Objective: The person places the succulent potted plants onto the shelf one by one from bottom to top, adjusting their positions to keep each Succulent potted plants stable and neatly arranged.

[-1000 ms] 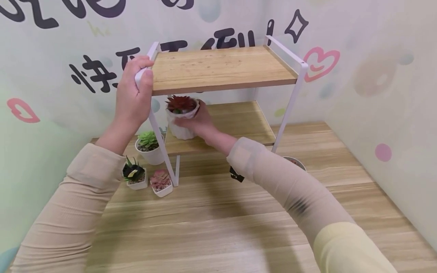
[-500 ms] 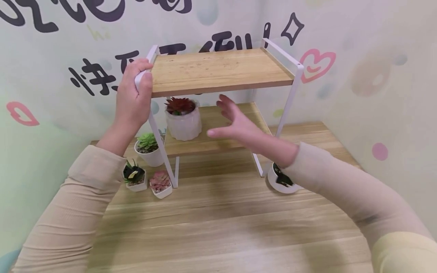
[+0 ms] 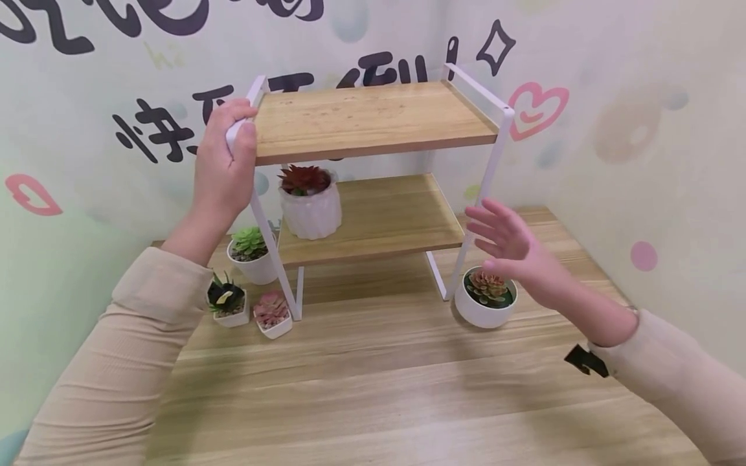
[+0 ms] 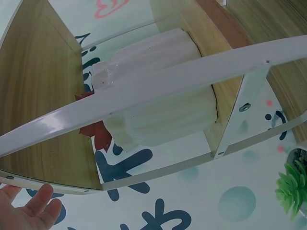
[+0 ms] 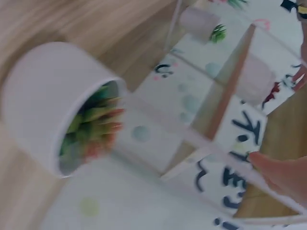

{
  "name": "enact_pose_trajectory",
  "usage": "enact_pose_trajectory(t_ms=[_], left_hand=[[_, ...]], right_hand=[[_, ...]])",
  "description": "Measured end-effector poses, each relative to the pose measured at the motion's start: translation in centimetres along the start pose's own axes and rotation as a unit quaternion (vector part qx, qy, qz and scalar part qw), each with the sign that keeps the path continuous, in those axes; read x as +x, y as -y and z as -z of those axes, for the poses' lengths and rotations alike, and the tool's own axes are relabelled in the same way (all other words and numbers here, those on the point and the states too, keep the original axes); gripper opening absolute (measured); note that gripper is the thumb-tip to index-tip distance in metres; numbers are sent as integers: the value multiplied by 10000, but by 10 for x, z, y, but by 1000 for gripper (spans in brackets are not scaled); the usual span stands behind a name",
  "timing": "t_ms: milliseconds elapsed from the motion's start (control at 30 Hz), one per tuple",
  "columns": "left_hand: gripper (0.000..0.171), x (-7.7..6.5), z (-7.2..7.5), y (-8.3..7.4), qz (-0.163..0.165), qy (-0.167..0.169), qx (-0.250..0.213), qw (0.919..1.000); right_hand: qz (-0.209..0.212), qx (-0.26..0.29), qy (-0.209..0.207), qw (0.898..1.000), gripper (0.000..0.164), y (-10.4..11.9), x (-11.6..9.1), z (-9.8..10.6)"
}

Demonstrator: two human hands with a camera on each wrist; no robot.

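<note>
The left hand [image 3: 224, 158] grips the top rail of a shelf rack [image 3: 373, 123], built of flat white bars and two wood-grained boards; the right hand [image 3: 515, 252] is raised beside the rack's other side, fingers spread. Between the hands, nearer the left, a fluted white pot [image 3: 311, 210] with a pointed dark-red succulent [image 3: 303, 178] stands upright on the lower board. Just below the right hand sits a smooth, round white bowl [image 3: 485, 314] with a reddish-green rosette [image 3: 488, 287]. Below the left hand stand a green succulent [image 3: 249, 241], a spiky plant [image 3: 227, 304] and a pink rosette [image 3: 272, 309].
</note>
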State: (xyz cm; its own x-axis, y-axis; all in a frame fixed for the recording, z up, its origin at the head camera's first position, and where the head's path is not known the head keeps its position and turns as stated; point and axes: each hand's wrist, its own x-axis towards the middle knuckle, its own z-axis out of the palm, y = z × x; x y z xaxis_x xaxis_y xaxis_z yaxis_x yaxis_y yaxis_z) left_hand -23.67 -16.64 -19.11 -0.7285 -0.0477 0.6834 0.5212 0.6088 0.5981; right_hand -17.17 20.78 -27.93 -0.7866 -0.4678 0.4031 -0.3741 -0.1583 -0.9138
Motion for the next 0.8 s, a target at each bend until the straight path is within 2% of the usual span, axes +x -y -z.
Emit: enact_pose_trajectory(t_ms=[100,200,333,500,633,800], left_hand=[[46,0,0,0,-13,-7,0,10000],[46,0,0,1,-21,-12,-6,10000],[46,1,0,1,-15,5,-4,10000],[46,0,0,1,2,-16,-11,10000],[46,1,0,1,-14,-39,-52,10000],[46,0,-1,1,-11,-24,-47,10000]], right_hand=[[146,-182,-197,9995,68,-15,-14,15],[-147,-821,-597,9947,69,-32,-28,30],[-1156,-1777,-848,9736,78,-54,-43,47],[-2231,-2402,-621,9427,95,-79,-55,60],[-2630,-2734,-534,9237,104,-95,-58,62],[-2678,-3028,-675,9121,108,-109,-58,62]])
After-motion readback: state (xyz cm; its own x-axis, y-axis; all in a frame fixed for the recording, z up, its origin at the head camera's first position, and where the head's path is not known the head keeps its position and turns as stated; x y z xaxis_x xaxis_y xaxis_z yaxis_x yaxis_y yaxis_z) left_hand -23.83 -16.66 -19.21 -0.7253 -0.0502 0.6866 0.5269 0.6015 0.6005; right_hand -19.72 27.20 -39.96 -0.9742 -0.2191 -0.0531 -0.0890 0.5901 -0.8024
